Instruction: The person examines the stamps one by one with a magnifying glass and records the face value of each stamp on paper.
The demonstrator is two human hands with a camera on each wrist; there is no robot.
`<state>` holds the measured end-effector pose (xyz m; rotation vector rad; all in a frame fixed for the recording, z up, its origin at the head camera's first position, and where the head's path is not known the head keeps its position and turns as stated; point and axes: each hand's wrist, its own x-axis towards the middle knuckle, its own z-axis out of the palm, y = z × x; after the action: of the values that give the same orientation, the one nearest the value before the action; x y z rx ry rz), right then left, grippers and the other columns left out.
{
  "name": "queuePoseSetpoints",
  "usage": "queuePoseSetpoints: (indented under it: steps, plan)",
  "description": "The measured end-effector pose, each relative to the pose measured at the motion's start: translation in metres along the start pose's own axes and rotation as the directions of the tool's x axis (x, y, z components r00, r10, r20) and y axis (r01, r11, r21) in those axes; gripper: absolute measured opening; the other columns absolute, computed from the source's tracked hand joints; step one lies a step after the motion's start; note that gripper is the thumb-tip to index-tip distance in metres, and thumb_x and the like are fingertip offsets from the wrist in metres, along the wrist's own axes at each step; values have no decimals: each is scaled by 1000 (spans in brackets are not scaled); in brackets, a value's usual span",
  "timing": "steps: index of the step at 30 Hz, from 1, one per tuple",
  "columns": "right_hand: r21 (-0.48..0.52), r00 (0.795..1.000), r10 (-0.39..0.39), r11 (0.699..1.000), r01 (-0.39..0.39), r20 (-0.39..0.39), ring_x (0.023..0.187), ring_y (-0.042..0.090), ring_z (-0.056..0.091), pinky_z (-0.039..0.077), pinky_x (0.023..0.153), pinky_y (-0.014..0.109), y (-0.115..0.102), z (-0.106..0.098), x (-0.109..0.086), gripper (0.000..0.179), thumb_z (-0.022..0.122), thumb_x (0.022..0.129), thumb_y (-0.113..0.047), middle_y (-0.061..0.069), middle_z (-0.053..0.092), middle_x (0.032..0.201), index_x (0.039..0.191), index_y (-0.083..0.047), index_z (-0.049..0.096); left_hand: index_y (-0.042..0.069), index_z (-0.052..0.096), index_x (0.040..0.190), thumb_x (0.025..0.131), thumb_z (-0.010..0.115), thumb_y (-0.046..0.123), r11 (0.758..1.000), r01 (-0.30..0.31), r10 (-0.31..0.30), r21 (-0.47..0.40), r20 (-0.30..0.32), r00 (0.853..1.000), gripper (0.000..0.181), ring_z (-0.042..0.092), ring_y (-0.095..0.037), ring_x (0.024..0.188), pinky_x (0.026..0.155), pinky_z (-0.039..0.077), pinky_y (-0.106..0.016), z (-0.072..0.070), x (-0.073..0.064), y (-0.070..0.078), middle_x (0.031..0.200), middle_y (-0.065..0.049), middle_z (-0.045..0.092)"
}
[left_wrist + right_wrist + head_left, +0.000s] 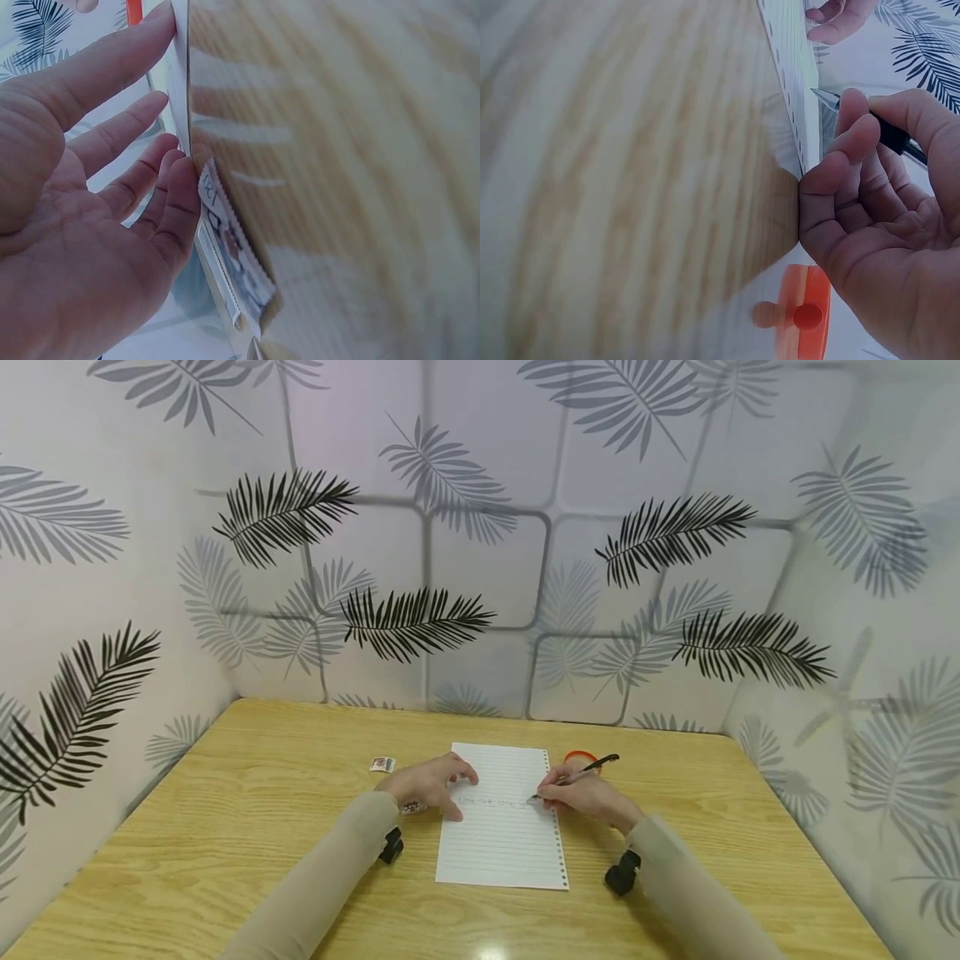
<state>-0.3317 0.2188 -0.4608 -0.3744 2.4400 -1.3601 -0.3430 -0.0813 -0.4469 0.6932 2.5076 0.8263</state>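
A lined sheet of paper (498, 852) with holes down its right edge lies on the table, one line of handwriting across it. My right hand (588, 795) pinches a black pen (600, 762), its tip at the right end of that line. In the right wrist view, the side of this hand rests by the punched edge, and the pen's pointed metal tip (825, 97) shows past the fingers. My left hand (431, 783) lies at the sheet's left edge with fingers spread and thumb over the paper. A small printed packet (236, 247) is beside its little finger.
Another small printed packet (382, 764) lies left of the sheet, toward the back. An orange-red round object (581, 753) sits behind my right hand. The wooden table (247, 827) ends at leaf-patterned walls (480, 568) on the back and sides.
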Motion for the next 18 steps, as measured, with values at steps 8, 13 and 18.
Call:
queuePoseSetpoints:
  steps: [8, 13, 18]
  plan:
    - [24, 1000, 10, 1000, -10, -16, 67, 12, 55, 45, 62, 23, 0, 0, 1, 12, 67, 92, -13, 1, 68, 76, 93, -1, 68, 19, 61, 126, 78, 83, 12, 1000, -4, 4, 2, -3, 1000, 54, 47, -26, 123, 105, 39, -47, 0, -1, -1, 140, -6, 46]
    - [15, 1000, 12, 1000, -12, -13, 66, 12, 53, 44, 61, 23, 0, 0, 1, 12, 67, 92, -13, 1, 68, 75, 93, -1, 68, 19, 61, 126, 77, 84, 12, 1000, -3, 3, 4, -6, 1000, 54, 47, -26, 122, 104, 39, -47, 0, -1, -1, 136, -5, 47]
    - [15, 1000, 12, 1000, -12, -19, 65, 12, 53, 44, 60, 23, 0, 1, 0, 13, 66, 92, -12, 1, 67, 75, 93, 0, 67, 18, 61, 126, 77, 84, 12, 1000, -10, 10, -1, -2, 1000, 54, 47, -26, 122, 104, 40, -47, -1, -2, -1, 135, -5, 48]
